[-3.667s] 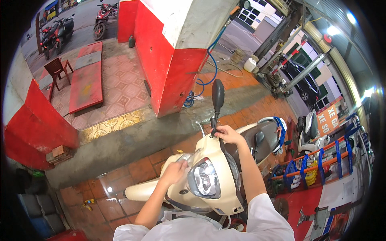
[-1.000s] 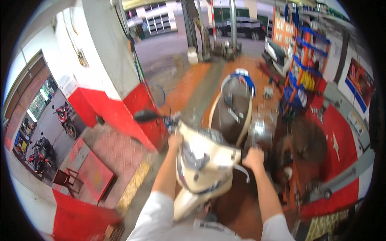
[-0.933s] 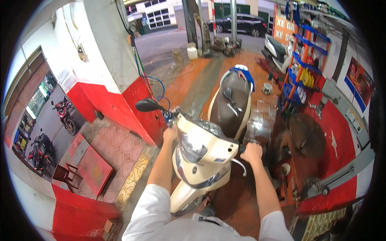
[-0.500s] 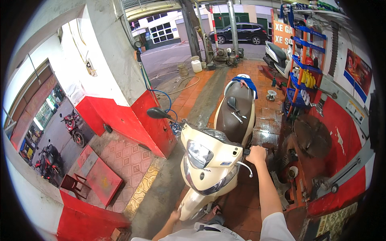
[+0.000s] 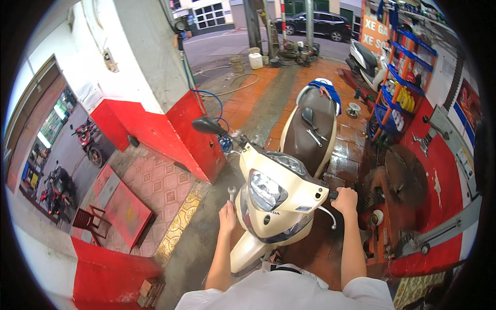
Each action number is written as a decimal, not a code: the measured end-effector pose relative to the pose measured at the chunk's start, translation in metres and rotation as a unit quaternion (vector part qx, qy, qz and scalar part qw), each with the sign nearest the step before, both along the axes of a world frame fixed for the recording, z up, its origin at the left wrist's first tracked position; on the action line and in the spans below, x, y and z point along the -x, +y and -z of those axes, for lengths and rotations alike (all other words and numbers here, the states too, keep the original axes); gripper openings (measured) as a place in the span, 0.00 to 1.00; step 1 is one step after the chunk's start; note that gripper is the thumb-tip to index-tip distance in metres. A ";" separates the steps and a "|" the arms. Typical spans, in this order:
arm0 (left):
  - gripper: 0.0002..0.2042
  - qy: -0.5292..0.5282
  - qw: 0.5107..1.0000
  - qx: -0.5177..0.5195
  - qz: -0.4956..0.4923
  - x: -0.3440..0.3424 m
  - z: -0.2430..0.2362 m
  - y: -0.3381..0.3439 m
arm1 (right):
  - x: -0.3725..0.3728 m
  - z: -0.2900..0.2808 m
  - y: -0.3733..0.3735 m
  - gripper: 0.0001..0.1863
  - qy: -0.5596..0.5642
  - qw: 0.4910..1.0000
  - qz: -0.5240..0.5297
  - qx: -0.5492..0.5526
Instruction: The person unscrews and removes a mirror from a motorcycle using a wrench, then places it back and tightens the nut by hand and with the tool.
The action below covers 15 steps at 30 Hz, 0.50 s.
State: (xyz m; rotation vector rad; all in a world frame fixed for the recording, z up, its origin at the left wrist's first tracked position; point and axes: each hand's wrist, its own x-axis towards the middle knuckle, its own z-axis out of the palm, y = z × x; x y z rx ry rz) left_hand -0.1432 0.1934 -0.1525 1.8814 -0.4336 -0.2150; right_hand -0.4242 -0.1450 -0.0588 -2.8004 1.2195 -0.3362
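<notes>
A cream scooter (image 5: 276, 199) stands facing me, its headlight toward the camera and its brown seat (image 5: 310, 129) behind. My right hand (image 5: 345, 199) grips the scooter's right handlebar grip. My left hand (image 5: 227, 214) is beside the front cowl and holds a small metal wrench (image 5: 232, 193) upright. A black mirror (image 5: 206, 125) sticks out on the scooter's left side. A detached mirror and a tool lie on the seat.
A red-and-white pillar (image 5: 160, 98) stands to the left with a blue hose (image 5: 219, 116). A red low table and stool (image 5: 103, 212) sit lower left. Blue racks with bottles (image 5: 400, 98) and another scooter (image 5: 364, 59) stand at the right. Red machinery (image 5: 398, 217) is close on the right.
My left hand came off the left handlebar, dropped out of view, and now is up beside the cowl with a wrench. My right hand stays on the right grip.
</notes>
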 end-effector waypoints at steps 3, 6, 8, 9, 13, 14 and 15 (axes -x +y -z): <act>0.20 0.023 0.996 0.085 0.008 -0.030 0.001 -0.040 | -0.003 -0.008 -0.001 0.15 -0.002 0.998 -0.024 -0.054; 0.15 0.025 0.985 0.166 0.044 -0.037 -0.025 -0.081 | 0.000 -0.026 -0.006 0.27 0.011 0.982 -0.065 -0.178; 0.14 0.041 0.976 0.198 0.079 -0.031 -0.058 -0.101 | -0.006 -0.024 -0.015 0.29 -0.069 0.969 -0.111 -0.209; 0.13 0.061 0.971 0.212 0.095 -0.029 -0.071 -0.109 | -0.010 -0.026 -0.021 0.30 -0.109 0.959 -0.137 -0.222; 0.14 0.072 0.944 0.276 0.162 -0.016 -0.101 -0.141 | -0.080 -0.081 0.003 0.35 -0.162 0.929 -0.280 -0.179; 0.13 0.039 0.948 0.264 0.172 -0.019 -0.105 -0.141 | -0.109 -0.097 0.024 0.36 -0.179 0.890 -0.302 -0.290; 0.12 0.062 0.945 0.275 0.164 -0.022 -0.113 -0.138 | -0.138 -0.110 0.049 0.36 -0.190 0.837 -0.322 -0.400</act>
